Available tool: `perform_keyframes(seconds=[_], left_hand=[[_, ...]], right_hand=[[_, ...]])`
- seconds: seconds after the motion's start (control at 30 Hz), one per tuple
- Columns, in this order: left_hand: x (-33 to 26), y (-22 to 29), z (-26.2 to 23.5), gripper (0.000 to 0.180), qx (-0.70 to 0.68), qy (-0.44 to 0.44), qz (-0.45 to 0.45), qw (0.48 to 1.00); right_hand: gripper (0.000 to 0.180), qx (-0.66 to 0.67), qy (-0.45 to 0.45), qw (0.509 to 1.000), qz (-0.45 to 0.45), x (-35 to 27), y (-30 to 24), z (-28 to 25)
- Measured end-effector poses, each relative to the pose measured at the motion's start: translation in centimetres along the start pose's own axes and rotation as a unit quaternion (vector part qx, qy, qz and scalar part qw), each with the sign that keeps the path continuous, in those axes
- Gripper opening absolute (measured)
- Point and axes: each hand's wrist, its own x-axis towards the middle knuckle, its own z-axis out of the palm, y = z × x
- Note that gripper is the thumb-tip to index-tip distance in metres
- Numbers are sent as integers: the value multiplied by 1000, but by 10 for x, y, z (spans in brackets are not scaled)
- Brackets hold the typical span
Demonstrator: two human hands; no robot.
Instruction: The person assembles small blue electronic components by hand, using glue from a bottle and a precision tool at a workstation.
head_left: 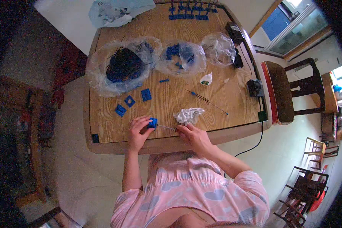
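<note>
Wood-grained table (pixel 237 97) bears blue parts (pixel 146 95); pale floor (pixel 277 146), apparently tiled.

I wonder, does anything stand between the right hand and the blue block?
Nothing visible but the thin rod, which runs from the block to the right hand. The white cloth lies beyond that hand, off this line.

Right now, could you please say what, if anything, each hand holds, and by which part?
Left hand: a blue block, by its left side; right hand: a thin rod, by its right part.
</note>
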Motion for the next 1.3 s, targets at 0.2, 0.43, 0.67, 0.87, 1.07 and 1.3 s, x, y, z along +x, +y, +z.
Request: perform_keyframes(seconds=[0.2, 0.43, 0.67, 0.87, 1.07, 1.3], left_hand=[[0, 0, 1, 37, 1, 9, 1, 1000], [-2, -3, 3, 36, -5, 15, -7, 1000], [-3, -1, 3, 37, -1, 8, -19, 1000], [-2, 4, 2, 40, -14, 15, -20, 1000], [-4, 9, 7, 41, 14, 20, -35, 999], [-12, 9, 17, 39, 14, 54, -55, 997]], right_hand=[[27, -2, -5, 1000, 18, 0, -1, 0], [27, 31, 6, 999, 1, 1, 0, 0], [27, 62, -10, 998, -27, 0, 1, -6], [21, 165, -58, 981, 78, -4, 1, 9], [23, 222, -103, 967, 68, 5, -2, -4], [31, 364, -29, 929, 58, 2, 11, 29]])
